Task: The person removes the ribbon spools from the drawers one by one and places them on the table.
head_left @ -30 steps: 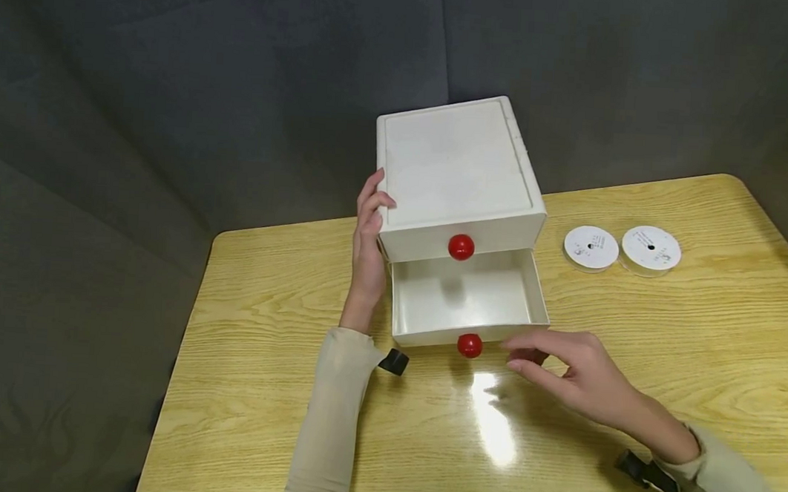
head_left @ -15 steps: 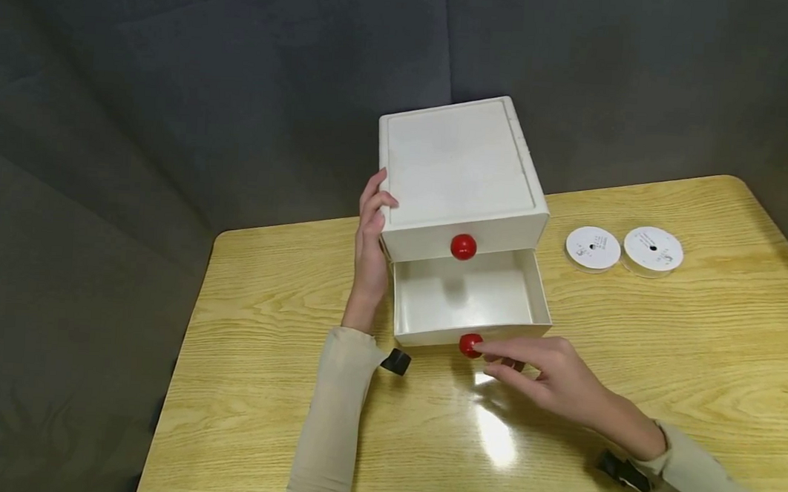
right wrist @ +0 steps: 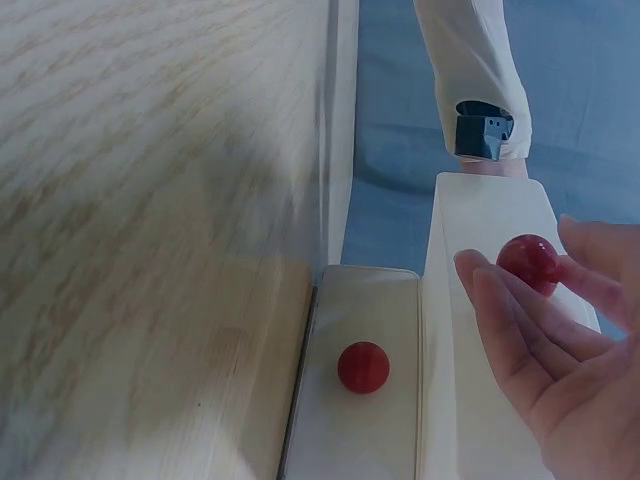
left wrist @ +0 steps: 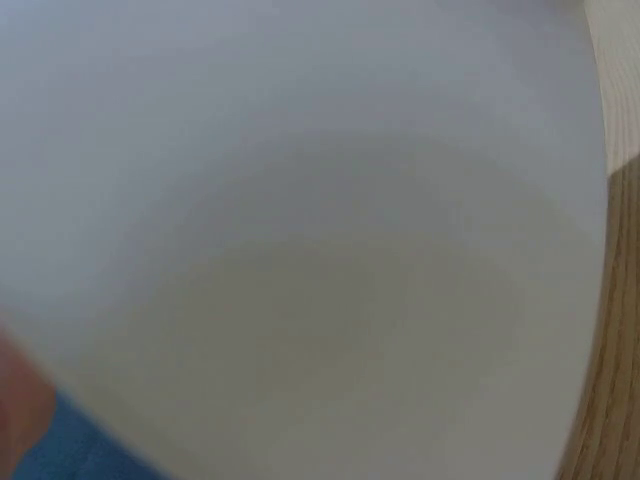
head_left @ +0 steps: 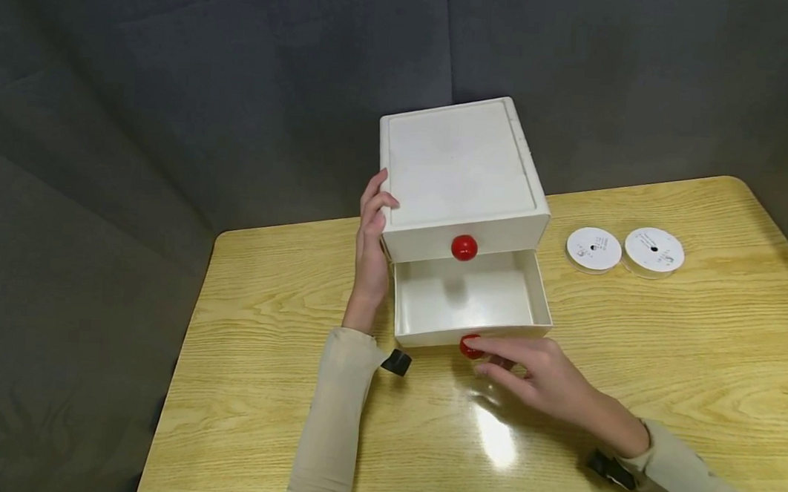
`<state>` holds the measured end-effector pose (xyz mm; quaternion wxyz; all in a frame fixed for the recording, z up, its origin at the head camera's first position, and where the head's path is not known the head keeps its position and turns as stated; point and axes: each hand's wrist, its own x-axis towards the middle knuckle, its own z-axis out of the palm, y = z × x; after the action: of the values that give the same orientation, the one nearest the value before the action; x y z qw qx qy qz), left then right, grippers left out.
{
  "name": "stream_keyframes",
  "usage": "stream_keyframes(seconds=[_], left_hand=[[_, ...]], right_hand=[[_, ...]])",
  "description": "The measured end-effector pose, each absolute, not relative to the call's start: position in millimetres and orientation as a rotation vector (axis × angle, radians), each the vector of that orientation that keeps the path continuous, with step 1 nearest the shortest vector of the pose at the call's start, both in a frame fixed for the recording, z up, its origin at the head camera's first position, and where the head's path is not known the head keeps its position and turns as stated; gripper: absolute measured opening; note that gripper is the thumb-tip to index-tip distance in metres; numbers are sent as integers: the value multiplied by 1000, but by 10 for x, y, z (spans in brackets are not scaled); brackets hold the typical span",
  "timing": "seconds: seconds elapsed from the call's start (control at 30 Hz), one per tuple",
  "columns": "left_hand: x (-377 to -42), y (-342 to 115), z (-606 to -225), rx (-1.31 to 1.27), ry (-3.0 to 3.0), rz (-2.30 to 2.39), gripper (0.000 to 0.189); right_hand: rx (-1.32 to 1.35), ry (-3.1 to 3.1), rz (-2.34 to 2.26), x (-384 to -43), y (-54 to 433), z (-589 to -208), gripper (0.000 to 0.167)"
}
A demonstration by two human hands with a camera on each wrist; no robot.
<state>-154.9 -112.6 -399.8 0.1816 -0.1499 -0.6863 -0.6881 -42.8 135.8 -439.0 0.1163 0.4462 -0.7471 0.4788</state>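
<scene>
A white two-drawer cabinet [head_left: 459, 160] stands at the table's back edge, its upper drawer [head_left: 421, 244] pushed in. The lower drawer [head_left: 468, 298] is pulled out, with nothing inside. My left hand [head_left: 370, 252] rests along the cabinet's left side, fingertips over the top edge. White plastic [left wrist: 330, 250] fills most of the left wrist view, so the left fingers are mostly hidden there. At the lower drawer's round red knob [head_left: 467, 348], my right hand [head_left: 541, 376] touches it with an extended index finger; the thumb stands apart below. The right wrist view shows the fingers around the knob [right wrist: 528, 262].
Two white ribbon spools [head_left: 593, 249] lie side by side on the wooden table [head_left: 262, 328], right of the cabinet. The upper drawer has a red knob [head_left: 464, 247] too. A dark curtain [head_left: 242, 82] hangs behind the table.
My right hand has moved left from the lower drawer's right front to its red knob, and the index finger now touches it. The left hand and the drawers look unmoved.
</scene>
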Motion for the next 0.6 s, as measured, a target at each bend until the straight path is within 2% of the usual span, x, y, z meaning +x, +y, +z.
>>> stream_keyframes(seconds=[0.37, 0.6], left_hand=[[-1532, -1122, -3993, -425, -1948, -1936, 31], [-1539, -1127, -3995, -421, -1951, -1935, 30]], right_hand=[[1254, -2170, 1390, -451, 1307, -4432, 32], [1192, -2110, 1404, -472, 1248, -4435, 40]])
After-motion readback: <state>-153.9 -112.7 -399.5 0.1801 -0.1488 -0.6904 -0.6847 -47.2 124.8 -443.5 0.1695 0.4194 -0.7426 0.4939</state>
